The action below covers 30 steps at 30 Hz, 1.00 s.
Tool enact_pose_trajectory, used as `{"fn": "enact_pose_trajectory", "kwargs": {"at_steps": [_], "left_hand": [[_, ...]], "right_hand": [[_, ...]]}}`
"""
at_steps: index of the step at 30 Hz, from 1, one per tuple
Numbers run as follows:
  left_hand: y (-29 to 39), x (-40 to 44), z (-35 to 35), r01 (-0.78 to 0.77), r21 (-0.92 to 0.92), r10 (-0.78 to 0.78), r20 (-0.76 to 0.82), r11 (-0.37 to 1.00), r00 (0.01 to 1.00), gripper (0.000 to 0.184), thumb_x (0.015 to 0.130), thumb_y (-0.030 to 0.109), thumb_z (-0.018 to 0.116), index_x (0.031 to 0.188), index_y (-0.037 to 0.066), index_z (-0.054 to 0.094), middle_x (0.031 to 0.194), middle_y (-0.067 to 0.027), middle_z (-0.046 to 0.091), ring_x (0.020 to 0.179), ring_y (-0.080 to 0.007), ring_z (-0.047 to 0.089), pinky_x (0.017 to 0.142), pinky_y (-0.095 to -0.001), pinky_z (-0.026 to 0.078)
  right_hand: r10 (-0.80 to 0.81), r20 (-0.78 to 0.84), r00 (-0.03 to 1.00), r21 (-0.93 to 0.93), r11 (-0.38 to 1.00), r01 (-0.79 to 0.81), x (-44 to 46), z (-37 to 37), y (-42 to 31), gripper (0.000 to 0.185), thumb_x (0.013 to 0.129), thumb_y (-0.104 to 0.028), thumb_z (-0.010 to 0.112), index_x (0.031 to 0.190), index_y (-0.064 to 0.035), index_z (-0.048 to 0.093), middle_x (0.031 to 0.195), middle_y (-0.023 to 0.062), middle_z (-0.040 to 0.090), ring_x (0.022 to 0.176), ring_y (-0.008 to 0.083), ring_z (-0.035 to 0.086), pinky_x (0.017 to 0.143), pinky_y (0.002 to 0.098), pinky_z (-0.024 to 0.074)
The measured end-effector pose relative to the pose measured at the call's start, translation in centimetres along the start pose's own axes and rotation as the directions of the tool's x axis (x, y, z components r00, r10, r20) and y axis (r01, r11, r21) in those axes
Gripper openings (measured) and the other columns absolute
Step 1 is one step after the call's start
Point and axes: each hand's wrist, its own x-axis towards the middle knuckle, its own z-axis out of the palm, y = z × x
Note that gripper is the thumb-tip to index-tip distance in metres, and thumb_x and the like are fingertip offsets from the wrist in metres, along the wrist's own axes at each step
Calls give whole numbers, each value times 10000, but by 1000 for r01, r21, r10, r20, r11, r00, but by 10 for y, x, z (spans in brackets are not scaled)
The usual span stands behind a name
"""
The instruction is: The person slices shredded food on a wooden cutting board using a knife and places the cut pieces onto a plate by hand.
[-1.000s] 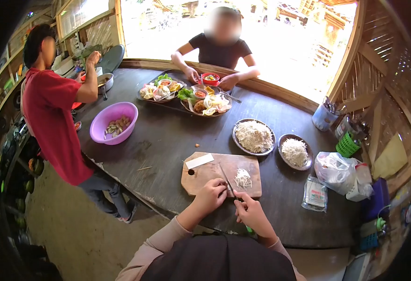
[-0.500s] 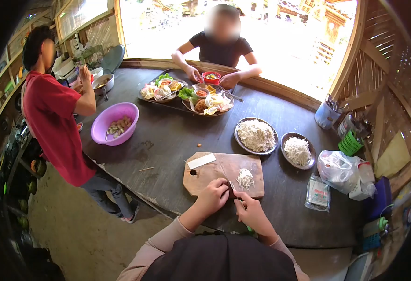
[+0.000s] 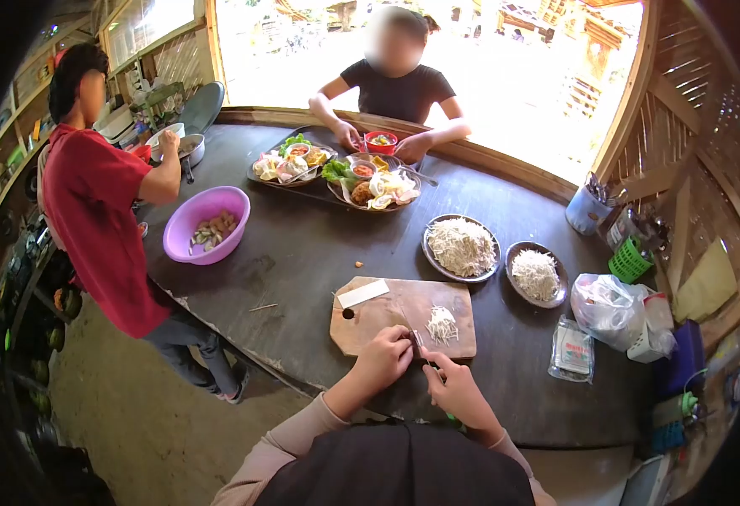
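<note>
On the wooden cutting board [image 3: 378, 325], my left hand [image 3: 384, 355] is closed with its fingers bent at the near edge. Something small and dark shows at its fingertips, too hidden to name. My right hand [image 3: 456, 386] grips a knife [image 3: 419, 341], its blade right beside the left fingertips. A small heap of thin white strips [image 3: 442, 325] lies on the board just beyond the blade. Further left on the same board rests a flat white rectangular piece [image 3: 363, 293].
Two plates of white shreds, a larger one [image 3: 461, 246] and a smaller one [image 3: 537, 274], stand beyond the board. A purple basin [image 3: 207, 224] holds pale pieces. Plastic bags [image 3: 610, 308] lie right. One person in red [image 3: 104, 219] stands left; another sits opposite behind filled plates [image 3: 372, 183].
My hands stay at the board's near edge, with the knife blade tilted differently. The person in red has lowered a raised hand towards the pots.
</note>
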Motion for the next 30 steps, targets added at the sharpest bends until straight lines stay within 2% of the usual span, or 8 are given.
{"fn": "enact_pose_trajectory", "kwargs": {"at_steps": [3,5,8,9,12,24,26,30], "left_hand": [[0,-1,3,11,-12,-12,-25,1000,1000,132,838,91,677,900,-18,718,1056,-148,658,981,-322,644,849,-397,533],[-1,-1,2,7,-10,-7,-23,1000,1000,133,848,103,648,873,-21,690,1068,-152,645,982,-337,628,853,-406,526],[-4,-2,2,-29,23,29,-2,999,1000,127,847,101,650,869,-18,687,1068,-155,645,980,-338,628,852,-408,525],[-3,-2,1,-30,25,30,5,999,1000,127,847,101,650,869,-18,687,1068,-155,645,980,-338,628,852,-408,525],[1,-2,1,-20,1,20,-21,1000,1000,116,839,94,657,867,-14,687,1064,-153,645,977,-336,628,852,-410,524],[-4,-1,2,-4,1,5,-4,1000,1000,122,827,76,698,893,-24,714,1038,-153,669,973,-332,648,845,-402,532],[0,1,0,1,4,-1,-11,1000,1000,120,823,73,701,891,-24,712,1035,-154,670,961,-331,650,839,-400,531],[-3,1,3,1,-31,-1,-10,1000,1000,113,818,67,704,884,-25,710,1024,-158,670,945,-330,653,827,-400,532]], "right_hand": [[-46,-50,998,45,998,49,7,6,19,310,955,-95,585,1258,-32,613,669,211,643,489,224,611,532,369,489],[-188,-69,980,-85,980,182,8,7,23,316,951,-88,584,1260,-32,611,698,257,633,517,317,621,544,406,481],[-131,-36,991,-62,990,129,0,5,15,309,946,-83,584,1249,-31,610,711,285,612,571,403,616,558,433,473],[-129,-39,991,-55,990,126,3,7,17,309,946,-83,584,1249,-31,610,711,285,612,571,403,616,558,433,473],[-262,-122,957,-89,964,252,7,7,20,287,959,-86,575,1236,-25,617,658,206,633,500,224,604,533,359,471],[-264,-101,959,-93,963,255,4,7,23,290,950,-82,587,1234,-32,617,739,263,634,599,353,636,598,378,490],[-264,-116,958,-39,965,261,11,8,27,295,933,-67,590,1225,-33,611,783,303,629,721,443,656,616,452,509],[-290,-122,949,-54,957,285,8,5,25,279,933,-70,595,1208,-37,620,782,301,631,720,444,656,623,447,514]]}}
